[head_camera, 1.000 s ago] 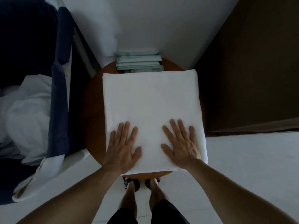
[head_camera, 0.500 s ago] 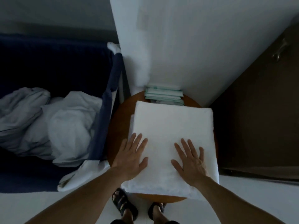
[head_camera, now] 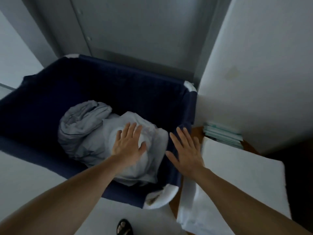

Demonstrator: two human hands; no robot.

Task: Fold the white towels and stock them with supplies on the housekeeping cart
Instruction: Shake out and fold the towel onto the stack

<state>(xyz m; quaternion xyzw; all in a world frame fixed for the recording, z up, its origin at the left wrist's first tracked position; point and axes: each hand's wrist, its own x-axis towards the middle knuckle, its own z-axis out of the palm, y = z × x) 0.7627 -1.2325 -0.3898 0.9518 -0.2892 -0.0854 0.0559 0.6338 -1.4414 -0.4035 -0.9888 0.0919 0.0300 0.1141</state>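
Left hand: fingers straight and spread, holding nothing, palm down over crumpled sheets in the dark blue bin; I cannot tell if it touches them. Right hand: likewise flat and empty, over the bin's right rim. The folded white towel lies right of my hands on the wooden table, with a stack of packets at its far edge against the wall.
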